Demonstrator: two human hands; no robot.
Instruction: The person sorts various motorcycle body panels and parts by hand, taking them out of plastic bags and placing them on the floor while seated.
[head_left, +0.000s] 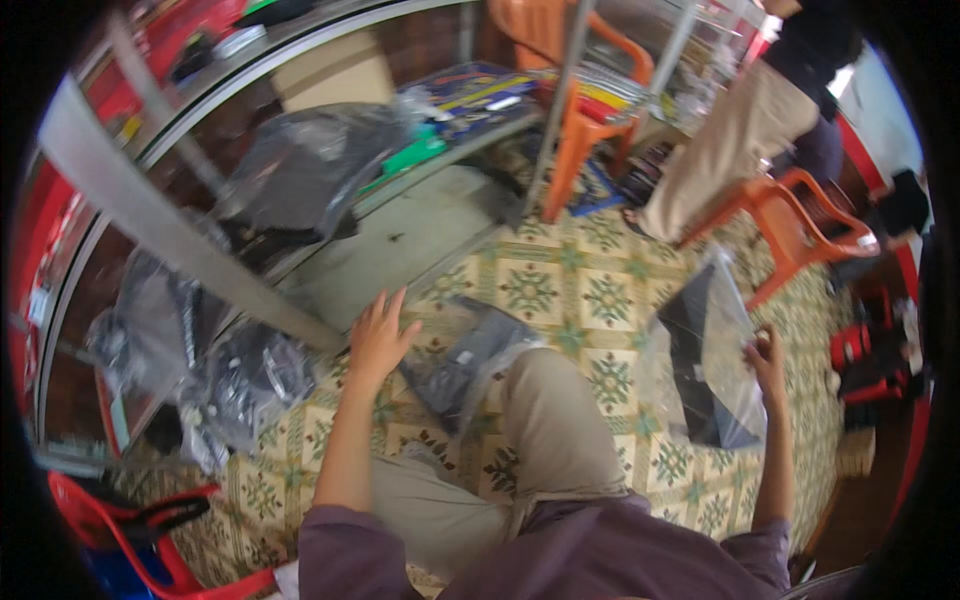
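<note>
My left hand (381, 335) is raised with its fingers apart and nothing in it, near the foot of a metal post. My right hand (765, 354) pinches the edge of a clear plastic bag (720, 330) that holds something dark and flat, perhaps folded cloth. Between my hands, a second dark folded item in clear plastic (469, 360) lies on the patterned floor, in front of my bent knee (559, 412). To the left, several crumpled plastic-wrapped dark items (259, 375) rest by the shelf.
A glass and metal display case (187, 127) curves along the left, with a large black plastic-wrapped bundle (315, 165) on its lower shelf. Orange plastic chairs (780, 225) stand ahead and right, beside a person in beige trousers (735, 142). A red chair (150, 555) is at lower left.
</note>
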